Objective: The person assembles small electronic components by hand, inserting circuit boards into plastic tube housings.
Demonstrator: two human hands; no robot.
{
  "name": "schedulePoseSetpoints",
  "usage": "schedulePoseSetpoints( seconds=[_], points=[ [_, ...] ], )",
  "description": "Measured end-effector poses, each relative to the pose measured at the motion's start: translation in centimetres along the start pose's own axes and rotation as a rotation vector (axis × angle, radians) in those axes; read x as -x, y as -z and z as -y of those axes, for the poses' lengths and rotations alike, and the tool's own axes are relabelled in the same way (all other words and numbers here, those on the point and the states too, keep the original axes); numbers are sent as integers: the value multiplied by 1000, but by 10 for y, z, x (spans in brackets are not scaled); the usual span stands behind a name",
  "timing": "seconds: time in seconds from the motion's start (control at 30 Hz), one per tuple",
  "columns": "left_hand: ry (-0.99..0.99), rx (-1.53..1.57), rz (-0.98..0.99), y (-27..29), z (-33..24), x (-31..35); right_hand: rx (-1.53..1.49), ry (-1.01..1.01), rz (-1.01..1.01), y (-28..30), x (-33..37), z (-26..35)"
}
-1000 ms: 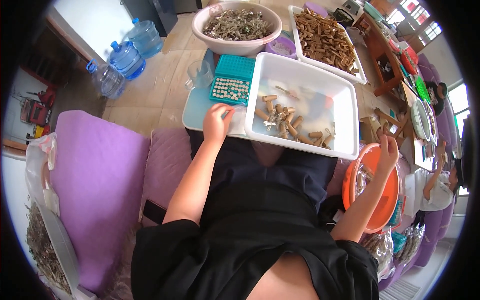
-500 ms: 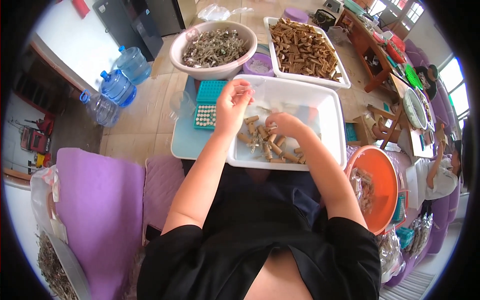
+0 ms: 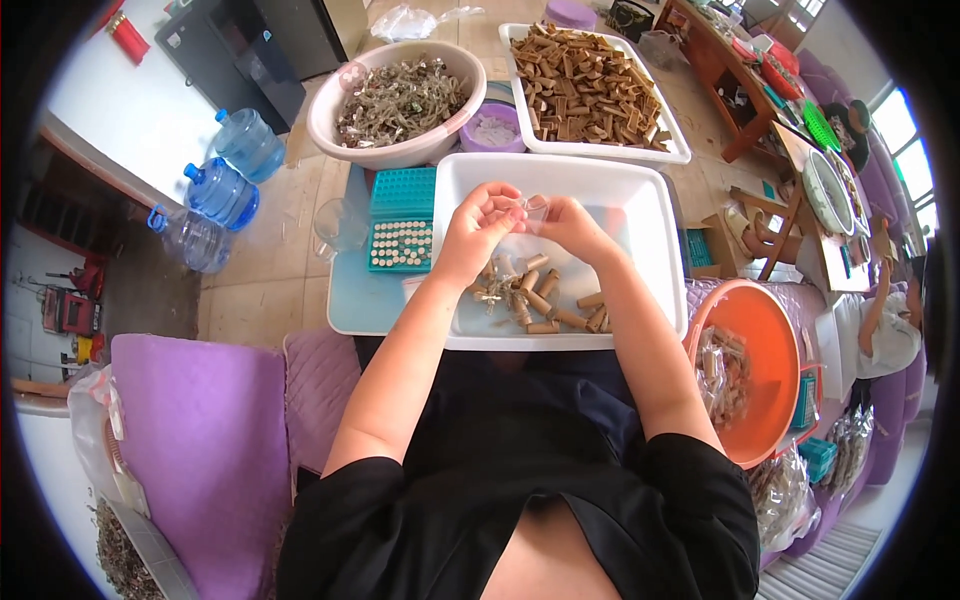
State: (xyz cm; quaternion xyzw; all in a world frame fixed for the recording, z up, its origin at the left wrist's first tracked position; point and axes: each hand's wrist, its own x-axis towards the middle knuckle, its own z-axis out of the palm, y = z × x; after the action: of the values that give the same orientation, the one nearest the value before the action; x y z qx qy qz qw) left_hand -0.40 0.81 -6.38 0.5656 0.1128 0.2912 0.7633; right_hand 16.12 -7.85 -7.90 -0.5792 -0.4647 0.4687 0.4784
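Observation:
Both hands meet over the white plastic tub (image 3: 650, 190), fingers pinched on a small clear plastic bag (image 3: 537, 208). My left hand (image 3: 474, 238) has it from the left side, while my right hand (image 3: 577, 230) grips its right side. Whether anything is inside the bag cannot be made out. Below them, in the near half of the tub, lie several short brown tube-like pieces (image 3: 546, 284). Among these, by my left wrist, is a small clump of dried grey-green plant bits (image 3: 492, 289), partly in shiny clear film.
Left of the tub, a teal tray (image 3: 400, 246) of small round white-topped pieces and a clear jug (image 3: 338, 226) rest on a blue surface. Beyond stand a pink basin (image 3: 330, 130) of dried plants and a white tray (image 3: 682, 150) of brown pieces. An orange basin (image 3: 765, 400) sits right.
My right hand has risen from the brown pieces to join my left hand at the clear bag. My left hand has lowered slightly. The view has shifted a little.

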Motion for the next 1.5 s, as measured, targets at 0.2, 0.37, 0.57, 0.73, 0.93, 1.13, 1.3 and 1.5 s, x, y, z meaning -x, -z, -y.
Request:
schedulePoseSetpoints(
  seconds=[0.2,0.37,0.57,0.73,0.93,1.13,1.3,1.5],
  points=[
    [-78,60,-222,-8,-6,-28,382,-168,-290,33,0,-30],
    [-20,72,-237,6,22,-36,683,-201,-183,-7,2,-37],
    [83,-105,-170,13,26,-33,726,-172,-368,19,-8,-62],
    [202,-192,-155,17,29,-33,1232,-130,-889,43,10,-50],
    [169,-197,-143,25,40,-36,621,94,35,14,11,-34],
    [171,-237,-200,27,39,-34,538,41,59,15,13,-28],
    [160,-82,-277,24,26,-38,288,-93,-196,37,26,-10],
    [73,-83,-355,25,24,-39,66,29,-241,43,28,-6]
  ],
)
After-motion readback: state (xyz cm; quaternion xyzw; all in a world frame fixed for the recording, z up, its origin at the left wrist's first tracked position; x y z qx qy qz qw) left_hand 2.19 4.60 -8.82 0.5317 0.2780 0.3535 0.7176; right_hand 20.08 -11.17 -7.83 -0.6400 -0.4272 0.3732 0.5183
